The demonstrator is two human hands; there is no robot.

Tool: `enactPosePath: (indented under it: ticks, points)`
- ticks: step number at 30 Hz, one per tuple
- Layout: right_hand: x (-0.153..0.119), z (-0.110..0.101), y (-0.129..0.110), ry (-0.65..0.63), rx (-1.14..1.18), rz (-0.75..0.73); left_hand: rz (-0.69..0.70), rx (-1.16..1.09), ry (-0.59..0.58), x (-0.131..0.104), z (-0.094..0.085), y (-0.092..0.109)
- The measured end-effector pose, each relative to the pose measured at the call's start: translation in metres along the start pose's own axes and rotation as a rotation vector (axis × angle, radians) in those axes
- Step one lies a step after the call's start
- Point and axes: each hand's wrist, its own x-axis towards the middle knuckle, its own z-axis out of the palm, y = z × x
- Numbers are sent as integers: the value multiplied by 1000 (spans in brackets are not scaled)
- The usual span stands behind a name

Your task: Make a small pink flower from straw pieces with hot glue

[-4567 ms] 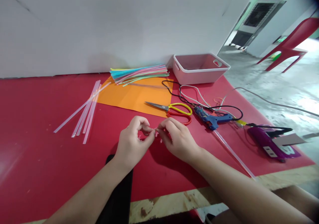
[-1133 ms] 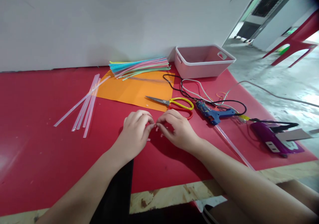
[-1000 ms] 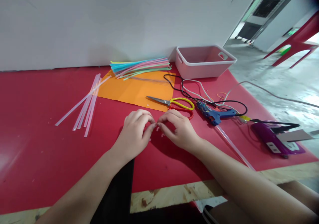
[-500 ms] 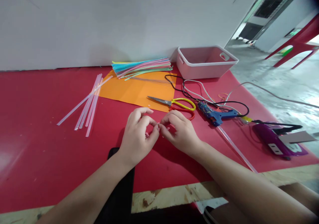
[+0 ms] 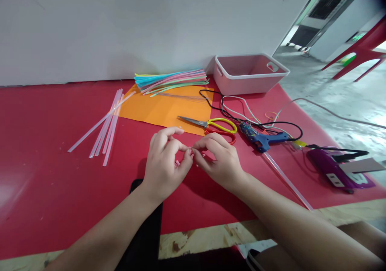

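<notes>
Two hands, the left hand (image 5: 167, 162) and the right hand (image 5: 220, 158), pinch something tiny between them. Scissors (image 5: 205, 124) lie just past them. A pink box (image 5: 244, 84) sits at the far right, near the wall (image 5: 120, 29).

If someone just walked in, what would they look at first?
Probably the two hands, left and right, pinched close together in the middle of the bright red table. Next, maybe the colorful fuzzy sticks by the wall, and the scissors with yellow and red handles just beyond the hands.
</notes>
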Motion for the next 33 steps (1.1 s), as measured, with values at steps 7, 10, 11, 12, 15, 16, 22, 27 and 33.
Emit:
enactPosePath:
  ticks: [7, 10, 11, 12, 15, 16, 22, 27, 33]
  points:
    - [1, 1, -5, 20, -37, 9, 37, -1, 22, -1, 0, 1]
    - [0, 1, 2, -7, -39, 26, 24, -1, -25, -2, 2, -4]
    - [0, 1, 6, -27, -47, 37, 8, -2, -69, -2, 2, -6]
    - [0, 1, 11, -50, -59, 48, -23, -3, -141, -2, 2, -9]
    - [-1, 2, 23, -114, -96, 59, -127, 20, -243, 4, -3, -20]
    - [-1, 3, 25, -131, -100, 53, -174, 35, -262, 7, -7, -23]
    - [-3, 8, 18, -292, -163, -55, -311, -48, -721, 14, -31, -38]
    - [-4, 7, 17, -343, -176, -42, -271, -52, -818, 11, -30, -39]
    - [-4, 4, 18, -324, -79, -10, -257, -92, -773, 11, -23, -34]
